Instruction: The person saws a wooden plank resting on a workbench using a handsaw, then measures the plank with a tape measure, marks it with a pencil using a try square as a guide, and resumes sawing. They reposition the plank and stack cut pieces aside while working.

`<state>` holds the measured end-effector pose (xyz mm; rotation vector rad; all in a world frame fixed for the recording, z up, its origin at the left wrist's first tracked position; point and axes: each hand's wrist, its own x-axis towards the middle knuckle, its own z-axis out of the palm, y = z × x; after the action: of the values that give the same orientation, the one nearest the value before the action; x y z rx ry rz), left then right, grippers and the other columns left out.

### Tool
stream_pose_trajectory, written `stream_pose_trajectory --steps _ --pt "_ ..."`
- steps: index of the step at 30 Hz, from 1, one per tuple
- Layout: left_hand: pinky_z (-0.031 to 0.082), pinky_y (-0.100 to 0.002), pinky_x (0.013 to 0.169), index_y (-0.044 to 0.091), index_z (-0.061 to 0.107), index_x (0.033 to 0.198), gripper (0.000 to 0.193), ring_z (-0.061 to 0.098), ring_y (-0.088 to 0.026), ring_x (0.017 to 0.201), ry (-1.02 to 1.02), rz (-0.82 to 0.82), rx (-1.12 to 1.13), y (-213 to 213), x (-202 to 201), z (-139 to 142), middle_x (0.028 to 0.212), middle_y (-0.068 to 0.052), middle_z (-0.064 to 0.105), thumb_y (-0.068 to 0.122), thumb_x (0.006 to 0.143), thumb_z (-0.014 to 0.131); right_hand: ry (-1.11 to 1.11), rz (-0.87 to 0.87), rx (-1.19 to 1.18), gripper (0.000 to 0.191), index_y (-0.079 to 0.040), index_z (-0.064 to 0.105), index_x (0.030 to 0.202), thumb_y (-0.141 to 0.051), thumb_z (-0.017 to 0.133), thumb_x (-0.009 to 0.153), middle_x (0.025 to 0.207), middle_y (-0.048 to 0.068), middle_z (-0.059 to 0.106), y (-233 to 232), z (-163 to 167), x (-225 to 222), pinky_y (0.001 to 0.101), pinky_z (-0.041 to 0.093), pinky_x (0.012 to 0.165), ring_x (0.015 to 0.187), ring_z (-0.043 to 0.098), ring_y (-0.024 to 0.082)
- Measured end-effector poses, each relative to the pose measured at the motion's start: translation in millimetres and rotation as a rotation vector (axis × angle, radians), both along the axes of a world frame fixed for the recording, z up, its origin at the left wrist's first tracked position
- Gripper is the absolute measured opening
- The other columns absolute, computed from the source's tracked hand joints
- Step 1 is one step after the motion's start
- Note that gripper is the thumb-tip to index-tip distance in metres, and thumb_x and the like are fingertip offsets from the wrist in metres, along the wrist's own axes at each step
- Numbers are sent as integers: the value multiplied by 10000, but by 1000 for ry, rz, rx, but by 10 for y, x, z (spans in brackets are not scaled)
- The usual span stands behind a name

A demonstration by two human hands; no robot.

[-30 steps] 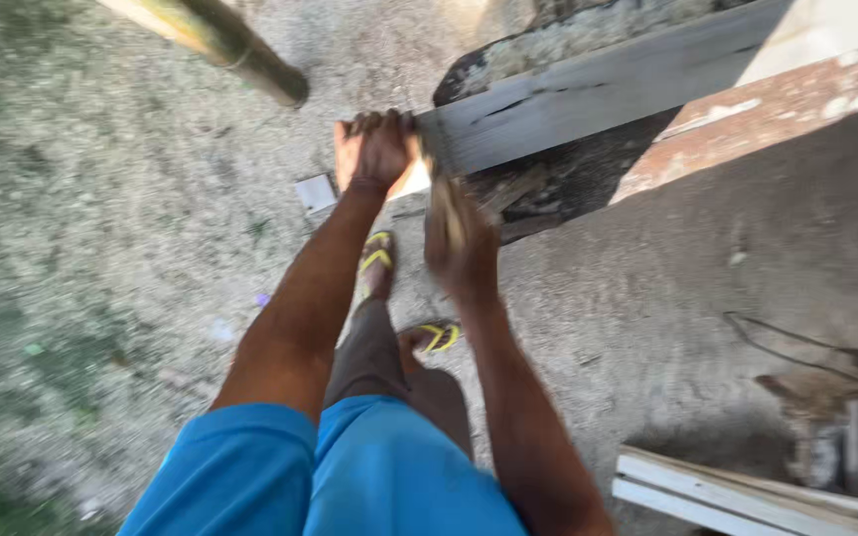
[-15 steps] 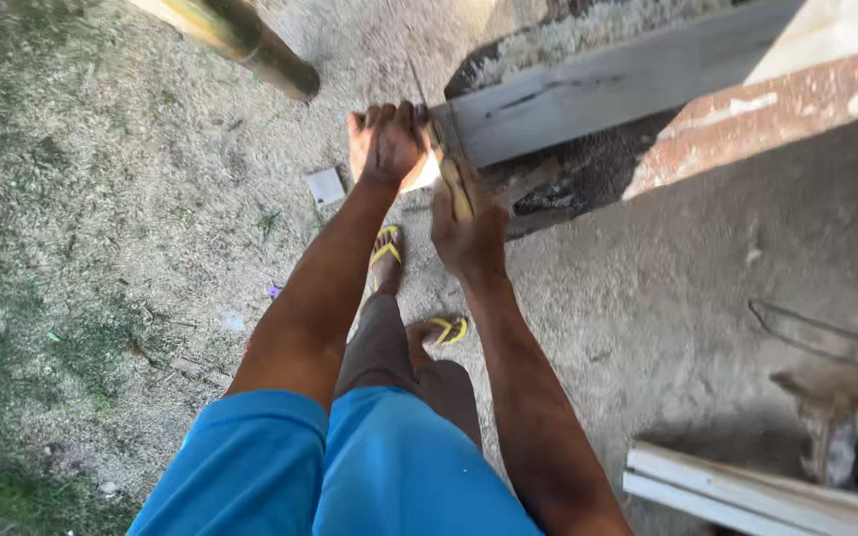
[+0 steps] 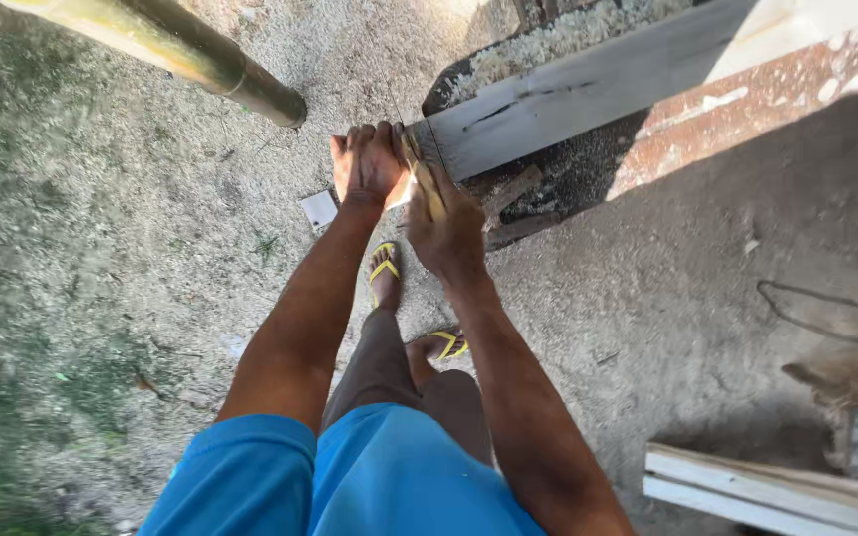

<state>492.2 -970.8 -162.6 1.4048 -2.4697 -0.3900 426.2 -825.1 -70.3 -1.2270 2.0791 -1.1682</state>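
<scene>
The grey plank (image 3: 588,94) juts out over the sandy ground, its near end clamped under the left hand (image 3: 369,164), whose grip is curled down over the plank's end edge, fingers pressed together. Just beside that grip, the right hand (image 3: 449,233) is closed tight around the wooden handle of a saw (image 3: 424,179), whose blade stands at the plank's end. Beyond the grips sawdust (image 3: 558,40) lies heaped behind the plank, a bamboo pole (image 3: 171,50) slants away on the left-hand side, two feet in yellow sandals (image 3: 384,268) stand below, and white boards (image 3: 767,486) lie well apart to the right.
</scene>
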Motion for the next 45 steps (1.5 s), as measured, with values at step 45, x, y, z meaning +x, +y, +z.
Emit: stream_pose_trajectory --steps 45 --pt "352 -470 829 150 605 867 187 597 -279 805 14 1 -61 14 48 -27 755 -91 581 281 994 560 98 58 -52 336 79 601 1325 -61 633 1021 1084 198 752 928 755 96 284 626 624 813 781 213"
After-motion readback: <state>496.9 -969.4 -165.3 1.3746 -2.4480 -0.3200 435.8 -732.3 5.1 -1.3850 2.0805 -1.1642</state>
